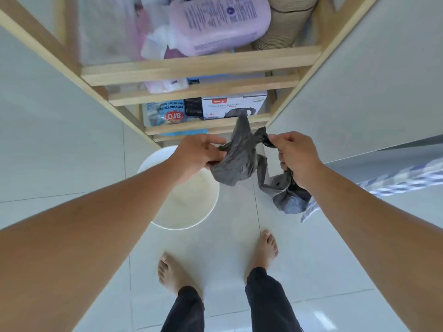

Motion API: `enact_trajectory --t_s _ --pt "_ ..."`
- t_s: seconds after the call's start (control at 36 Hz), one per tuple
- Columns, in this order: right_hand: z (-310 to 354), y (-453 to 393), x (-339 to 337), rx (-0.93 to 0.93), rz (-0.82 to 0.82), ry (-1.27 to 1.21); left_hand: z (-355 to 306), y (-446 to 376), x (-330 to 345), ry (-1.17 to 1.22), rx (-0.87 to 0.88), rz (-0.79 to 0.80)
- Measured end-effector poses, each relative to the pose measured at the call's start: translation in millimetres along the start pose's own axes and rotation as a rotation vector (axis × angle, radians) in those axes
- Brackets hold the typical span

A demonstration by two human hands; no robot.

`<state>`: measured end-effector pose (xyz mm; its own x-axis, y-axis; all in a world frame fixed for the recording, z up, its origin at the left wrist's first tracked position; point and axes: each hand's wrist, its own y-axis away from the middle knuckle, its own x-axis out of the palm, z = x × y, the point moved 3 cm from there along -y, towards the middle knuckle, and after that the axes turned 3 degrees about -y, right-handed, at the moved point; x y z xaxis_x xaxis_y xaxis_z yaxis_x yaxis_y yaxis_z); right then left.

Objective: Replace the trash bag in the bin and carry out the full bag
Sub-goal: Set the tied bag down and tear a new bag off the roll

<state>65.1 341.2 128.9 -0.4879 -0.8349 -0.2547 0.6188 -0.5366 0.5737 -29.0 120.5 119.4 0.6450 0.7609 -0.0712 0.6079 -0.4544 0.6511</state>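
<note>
While I'm looking down from the head cam, the only writing I can actually read sits on the wooden shelf [201, 70] ahead: a box [226, 107] marked "Electric Kettle" and a blue packet [165, 113] with a red "aro" logo, upside down to me. The pink jug [219, 22] up top has a label too — way too blurry to read. Both arms are stretched forward. The left hand [196, 154] pinches one end of the crumpled grey trash bag [239, 161], and the right hand [296, 159] has its fingers curled around the other end — the bag's held up between them. The white bin [182, 195] stands on the tiled floor [311, 271] right under the left hand, just in front of my bare feet [173, 274], with nothing blocking it.
</note>
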Motion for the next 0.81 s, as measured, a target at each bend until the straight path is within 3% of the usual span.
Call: enact_trajectory --t_s 0.17,0.25,0.33,0.44,0.5,0.58,0.67,0.72,0.81 --pt "21.6 1.9 16.1 -0.104 0.074 0.163 19.5 21.5 -43.0 -0.699 -0.02 0.101" --pt "24.3 3.3 24.5 -0.136 0.117 0.228 29.4 34.7 -68.1 -0.956 -0.014 -0.008" --pt "21.7 3.6 32.5 -0.152 0.143 0.292 47.2 44.5 -99.3 -0.971 -0.145 -0.212" --pt "17.3 1.2 28.6 -0.162 0.088 0.387 70.9 60.2 -142.3 -0.705 -0.427 -0.541" --pt "13.0 2.9 23.2 -0.163 0.075 0.438 79.3 68.6 -157.4 -0.224 -0.521 -0.644" --pt "3.9 13.1 17.3 -0.096 0.159 0.466 76.7 75.4 -159.8 0.47 -0.478 -0.616" --pt "-6.3 26.2 17.5 -0.007 0.296 0.445 63.7 80.3 -155.9 0.836 -0.384 -0.569" --pt "-10.6 32.8 19.6 -0.02 0.324 0.449 56.3 87.4 -159.9 0.889 -0.368 -0.519" --pt "-10.7 39.1 24.2 -0.044 0.264 0.394 50.9 100.5 -169.5 0.654 -0.376 -0.317"
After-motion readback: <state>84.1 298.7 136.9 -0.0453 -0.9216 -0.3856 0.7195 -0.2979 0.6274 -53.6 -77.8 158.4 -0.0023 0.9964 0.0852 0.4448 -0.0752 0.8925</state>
